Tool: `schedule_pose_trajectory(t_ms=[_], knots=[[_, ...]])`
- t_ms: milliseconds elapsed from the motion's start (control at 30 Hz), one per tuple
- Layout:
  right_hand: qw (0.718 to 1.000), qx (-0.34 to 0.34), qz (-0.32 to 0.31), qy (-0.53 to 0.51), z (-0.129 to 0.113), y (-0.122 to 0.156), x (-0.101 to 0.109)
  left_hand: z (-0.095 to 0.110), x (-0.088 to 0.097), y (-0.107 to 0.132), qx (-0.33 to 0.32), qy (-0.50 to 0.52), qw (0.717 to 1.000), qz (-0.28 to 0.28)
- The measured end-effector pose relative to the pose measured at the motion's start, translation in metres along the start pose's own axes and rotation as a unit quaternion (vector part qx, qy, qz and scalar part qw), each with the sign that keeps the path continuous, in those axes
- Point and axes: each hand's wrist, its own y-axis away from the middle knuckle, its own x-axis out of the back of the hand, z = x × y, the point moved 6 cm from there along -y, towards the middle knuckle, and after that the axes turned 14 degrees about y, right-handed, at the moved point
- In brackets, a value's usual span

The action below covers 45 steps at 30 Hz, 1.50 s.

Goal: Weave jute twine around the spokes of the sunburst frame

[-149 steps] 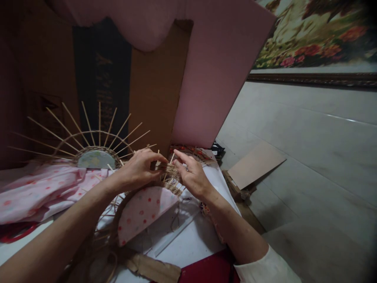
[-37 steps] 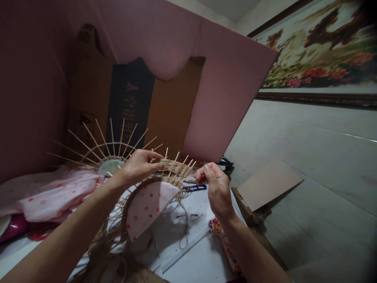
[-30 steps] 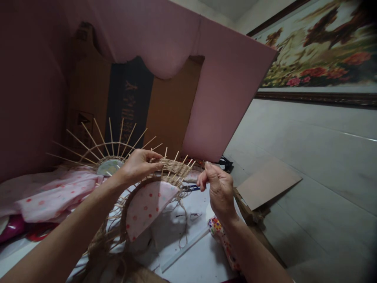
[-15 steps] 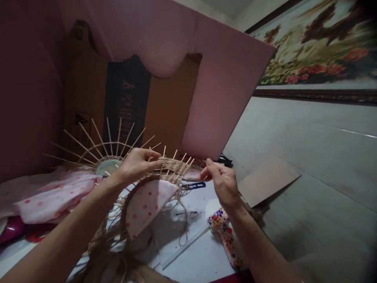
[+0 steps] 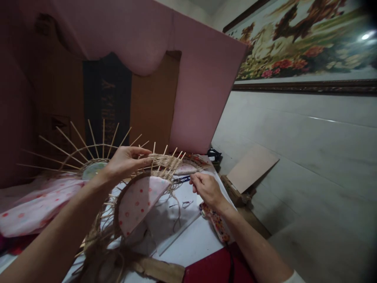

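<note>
My left hand [image 5: 125,161] pinches the upper woven rim of a half-round wicker piece [image 5: 165,161], whose thin stakes stick up past the twine weave. Its front is a pale pink panel [image 5: 141,202] with red dots. Down and to the right of that rim, my right hand [image 5: 206,190] is closed, thumb against curled fingers; what they hold, if anything, is too small to make out. Dark blue thread snips [image 5: 181,179] lie right beside its fingertips. Loose twine [image 5: 179,208] trails from the piece's right end onto the white table.
Behind on the left stands another frame of spread stakes [image 5: 103,133], beside pink dotted cloth [image 5: 38,204]. A pink board [image 5: 203,78] and cardboard [image 5: 156,102] rise at the back. A floral cloth item [image 5: 216,222] and a red item [image 5: 216,265] lie nearer me.
My right hand has moved down and left, closer to the snips, with its fingers curled tighter. My left hand keeps its hold on the woven rim. The whole view has turned to the right.
</note>
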Motion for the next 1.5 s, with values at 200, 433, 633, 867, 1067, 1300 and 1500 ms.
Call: schedule_pose_trajectory(t_ms=[200,433,633,867,1067,1300,1500], knots=[[0.990,-0.020,0.045,-0.132,-0.004,0.019,-0.003,0.001,0.002,0.000,-0.026,0.036,0.999,-0.017],[0.935,-0.036,-0.017,-0.351,-0.041,0.010,-0.007,0.012,-0.001,0.006,-0.060,0.040,0.997,-0.015],[0.864,-0.054,-0.068,-0.495,-0.076,0.004,-0.020,0.016,-0.006,0.011,-0.064,0.064,0.995,-0.036],[0.850,-0.112,0.001,-0.515,-0.069,0.006,-0.024,0.016,-0.015,0.013,-0.072,0.066,0.994,-0.058],[0.841,-0.116,0.013,-0.528,-0.070,0.007,-0.025,0.013,-0.019,0.011,-0.078,0.051,0.993,-0.068],[0.833,-0.104,-0.003,-0.544,-0.073,0.009,-0.025,0.014,-0.019,0.012,-0.073,0.048,0.995,-0.049],[0.825,-0.072,-0.033,-0.559,-0.076,0.013,-0.026,0.013,-0.018,0.011,-0.072,0.051,0.995,-0.039]])
